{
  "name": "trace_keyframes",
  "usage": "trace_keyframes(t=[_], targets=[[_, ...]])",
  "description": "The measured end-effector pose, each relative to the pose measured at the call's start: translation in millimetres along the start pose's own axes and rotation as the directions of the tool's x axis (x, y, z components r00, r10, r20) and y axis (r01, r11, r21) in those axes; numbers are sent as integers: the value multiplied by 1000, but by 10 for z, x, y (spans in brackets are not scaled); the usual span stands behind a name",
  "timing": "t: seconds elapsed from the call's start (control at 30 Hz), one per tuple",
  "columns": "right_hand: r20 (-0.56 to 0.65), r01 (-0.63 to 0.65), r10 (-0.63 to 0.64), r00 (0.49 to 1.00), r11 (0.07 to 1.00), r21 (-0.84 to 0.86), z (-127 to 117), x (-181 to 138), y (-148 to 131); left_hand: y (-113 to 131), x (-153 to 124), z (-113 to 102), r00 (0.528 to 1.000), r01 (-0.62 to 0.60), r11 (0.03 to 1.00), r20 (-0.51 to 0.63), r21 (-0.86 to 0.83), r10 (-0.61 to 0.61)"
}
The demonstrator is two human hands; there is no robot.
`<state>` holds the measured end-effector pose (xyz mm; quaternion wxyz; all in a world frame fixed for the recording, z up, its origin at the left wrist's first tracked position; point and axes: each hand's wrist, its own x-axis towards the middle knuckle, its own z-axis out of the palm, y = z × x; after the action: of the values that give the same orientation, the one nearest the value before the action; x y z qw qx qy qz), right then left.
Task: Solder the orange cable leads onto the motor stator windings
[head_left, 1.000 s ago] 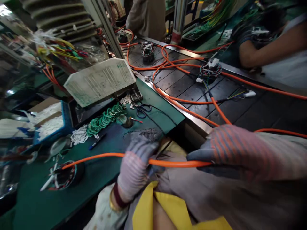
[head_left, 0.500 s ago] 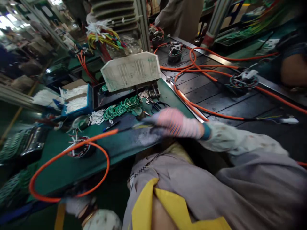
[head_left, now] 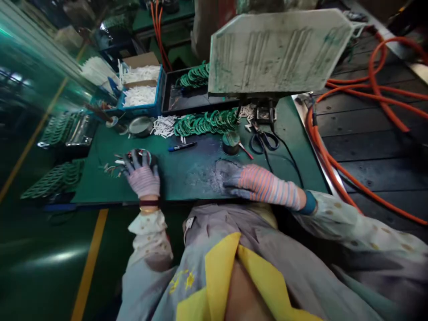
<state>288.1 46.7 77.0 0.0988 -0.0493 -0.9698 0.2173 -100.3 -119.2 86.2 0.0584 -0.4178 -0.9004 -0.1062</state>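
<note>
My left hand (head_left: 142, 176), in a striped glove with grey fingers, rests with fingers spread over a round wire-wound part (head_left: 144, 155). White sleeves and thin wires stick out of that part on its left, and the hand covers much of it. To the right, my right hand (head_left: 256, 180), gloved too, lies palm down on a worn grey patch (head_left: 200, 176) of the green bench, fingers stretched leftward and no object visible in them. Closest beyond it are a small dark round tin (head_left: 231, 142), a thin red-handled tool (head_left: 246, 151) and black-handled scissors (head_left: 264, 141).
A blue marker (head_left: 182, 146), green ring-shaped pieces (head_left: 205, 122) and short white tubes (head_left: 163, 125) lie behind. Further back stand a blue box (head_left: 162, 96) of white pieces, a black tray (head_left: 166, 107) and a raised whitish board (head_left: 277, 53). Orange cables (head_left: 329, 156) run along the right.
The orange cable loop at my hands is out of them and off the bench. My left hand has come up onto the round wound part. My right hand has settled on the bench. The view has turned.
</note>
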Motion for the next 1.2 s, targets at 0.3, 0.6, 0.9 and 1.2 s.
trace_keyframes(t=[0.3, 0.6, 0.9, 1.2], targets=[[-408, -647, 610, 679, 760, 60, -432, -163, 930, 180, 564, 173, 988, -152, 985, -35, -84, 150], [-349, -821, 750, 562, 557, -127, -207, 571, 926, 2019, 1735, 679, 670, -737, 668, 18, -103, 743], [-197, -873, 850, 489, 476, -110, 245, 499, 504, 2163, 1968, 1098, 602, -788, 596, 11, -156, 799], [-602, -660, 695, 393, 669, 341, 261, 80, 385, 1678, 1119, 743, 177, -967, 137, -175, -217, 969]])
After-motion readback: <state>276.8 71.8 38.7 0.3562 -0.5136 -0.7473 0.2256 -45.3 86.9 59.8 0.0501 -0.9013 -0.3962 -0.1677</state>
